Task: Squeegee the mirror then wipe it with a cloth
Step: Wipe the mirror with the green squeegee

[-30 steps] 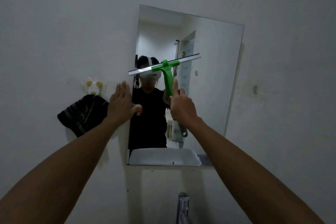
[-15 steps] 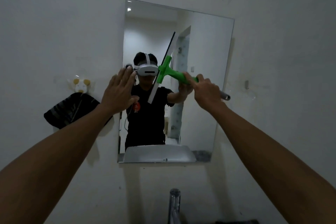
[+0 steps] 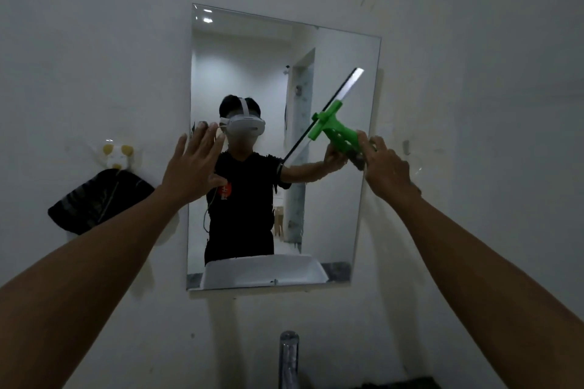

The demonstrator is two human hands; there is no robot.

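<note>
The right hand (image 3: 387, 169) is wrapped around the handle of the green squeegee (image 3: 335, 125), whose blade slants from seven to one o'clock across the right half of the mirror (image 3: 252, 73). The left hand (image 3: 192, 167) is spread flat, fingers released, at the mirror's left edge, at nine o'clock from the squeegee. A dark cloth (image 3: 98, 199) hangs on the wall beyond the left hand.

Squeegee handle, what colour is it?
Bright green, on the squeegee gripped by the right hand; clearest in the head view.
</note>
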